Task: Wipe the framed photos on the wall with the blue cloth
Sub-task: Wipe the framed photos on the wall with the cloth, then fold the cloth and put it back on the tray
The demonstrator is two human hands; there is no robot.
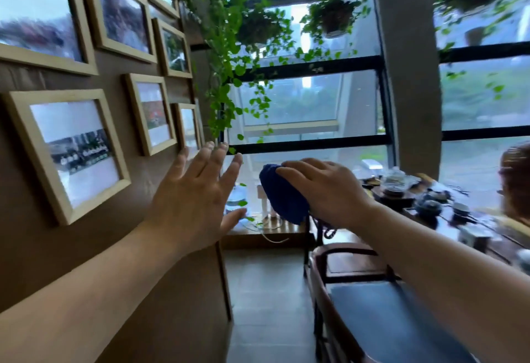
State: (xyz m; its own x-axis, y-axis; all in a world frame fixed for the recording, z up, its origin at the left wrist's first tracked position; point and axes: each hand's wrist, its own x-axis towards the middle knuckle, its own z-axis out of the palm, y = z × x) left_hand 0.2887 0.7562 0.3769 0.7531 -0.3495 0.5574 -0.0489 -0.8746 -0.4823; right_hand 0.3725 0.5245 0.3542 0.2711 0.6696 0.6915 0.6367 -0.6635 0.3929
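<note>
right hand (327, 190) clamped on blue cloth (282, 193) | left hand (195, 187) spread, empty | risk: wiping hard tilts frames (68, 150) (wall's right edge)

So I'm up against a brown wall (137, 190), grey tiled floor (266, 291) below. Ahead there's a big black-framed window (309, 98) letting in hazy daylight, trailing green plants (226, 55) hanging across it, a grey pillar (407, 61), dark wooden chair (358, 285) with a blue seat beside me.
</note>
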